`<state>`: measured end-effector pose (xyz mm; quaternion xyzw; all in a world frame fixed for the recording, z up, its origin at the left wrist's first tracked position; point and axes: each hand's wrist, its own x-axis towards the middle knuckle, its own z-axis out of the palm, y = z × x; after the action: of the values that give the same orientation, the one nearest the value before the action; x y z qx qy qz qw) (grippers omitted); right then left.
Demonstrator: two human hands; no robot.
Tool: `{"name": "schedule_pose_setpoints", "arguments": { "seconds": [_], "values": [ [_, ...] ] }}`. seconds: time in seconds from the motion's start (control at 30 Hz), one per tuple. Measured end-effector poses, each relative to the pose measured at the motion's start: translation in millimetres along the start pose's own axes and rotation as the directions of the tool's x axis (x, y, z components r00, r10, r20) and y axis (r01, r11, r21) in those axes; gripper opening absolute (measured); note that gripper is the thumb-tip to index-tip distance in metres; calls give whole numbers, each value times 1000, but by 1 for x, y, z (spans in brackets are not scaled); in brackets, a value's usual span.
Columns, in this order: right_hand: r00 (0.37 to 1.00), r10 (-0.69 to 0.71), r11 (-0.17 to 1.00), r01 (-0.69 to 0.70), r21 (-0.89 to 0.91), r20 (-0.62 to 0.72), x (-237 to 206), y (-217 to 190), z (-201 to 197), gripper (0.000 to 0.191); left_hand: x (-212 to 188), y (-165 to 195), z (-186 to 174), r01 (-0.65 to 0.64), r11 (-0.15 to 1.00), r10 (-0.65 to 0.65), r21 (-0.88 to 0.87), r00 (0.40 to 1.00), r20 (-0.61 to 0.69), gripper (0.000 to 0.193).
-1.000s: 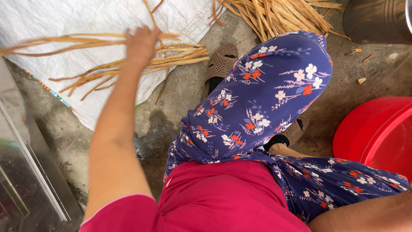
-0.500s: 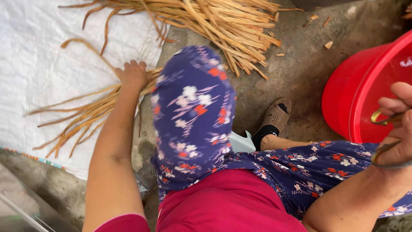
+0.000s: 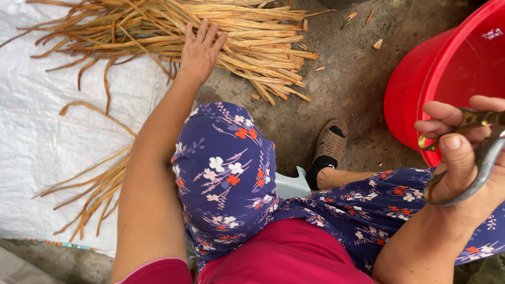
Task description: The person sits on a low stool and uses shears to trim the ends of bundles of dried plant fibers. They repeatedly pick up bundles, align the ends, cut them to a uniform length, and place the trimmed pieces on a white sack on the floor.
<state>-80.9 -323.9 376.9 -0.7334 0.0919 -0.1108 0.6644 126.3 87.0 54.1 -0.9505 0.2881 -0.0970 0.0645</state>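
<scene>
Up top in the middle of the frame, your left hand point(image 3: 200, 51) is lying flat on the big pile of dried tan plant strips point(image 3: 231, 31), fingers spread apart and resting on the stalks, not closed around any of them. The pile fans across the top, half on the white woven plastic sheet point(image 3: 47, 137) and half on the bare grey concrete floor point(image 3: 347, 89). Its long axis runs roughly left to right with a bit of a downward slant, the blunt cut ends pointing toward the centre right and the thinner curly tips trailing off to the upper left.

My take: if you're picking some up, go for the stiff cut ends, close your fingers round a small bunch lying the same way, and pull along the length rather than sideways so the tips don't snag.

Over at the right edge, your right hand point(image 3: 463, 158) is wrapped around a pair of dark metal scissors point(image 3: 481, 152), thumb and fingers clamped on the handles. I can't tell where the blades are. Right behind it is the red plastic bucket point(image 3: 421, 89).

A smaller loose bunch of strips point(image 3: 94, 194) sits lower left on the sheet, well apart from the main pile. Your knee in the blue floral fabric point(image 3: 226, 173) fills the centre, and a tan perforated sandal point(image 3: 330, 142) is just right of it.
</scene>
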Motion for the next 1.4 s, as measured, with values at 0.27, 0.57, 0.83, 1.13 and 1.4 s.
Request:
{"name": "schedule_pose_setpoints", "arguments": {
  "seconds": [0.27,0.57,0.83,1.13,1.4],
  "values": [
    [1000,1,1000,-1,10,-20,4,-7,7,41,8,-3,5,-10,987,43,-163,978,202,30],
    [1000,18,1000,-18,16,-2,6,-20,17,38,28,-35,-74,96,851,1,-516,983,184,37],
    [996,-39,993,30,116,77,10,-20,26,37,51,-47,-152,200,812,-133,-548,978,159,36],
    [983,123,922,-163,351,133,18,-2,57,45,88,-10,-293,143,276,-224,-950,971,81,34],
    [998,59,852,-58,521,15,30,-4,51,47,54,164,-371,254,-162,3,-954,967,257,39]
  ]
}}
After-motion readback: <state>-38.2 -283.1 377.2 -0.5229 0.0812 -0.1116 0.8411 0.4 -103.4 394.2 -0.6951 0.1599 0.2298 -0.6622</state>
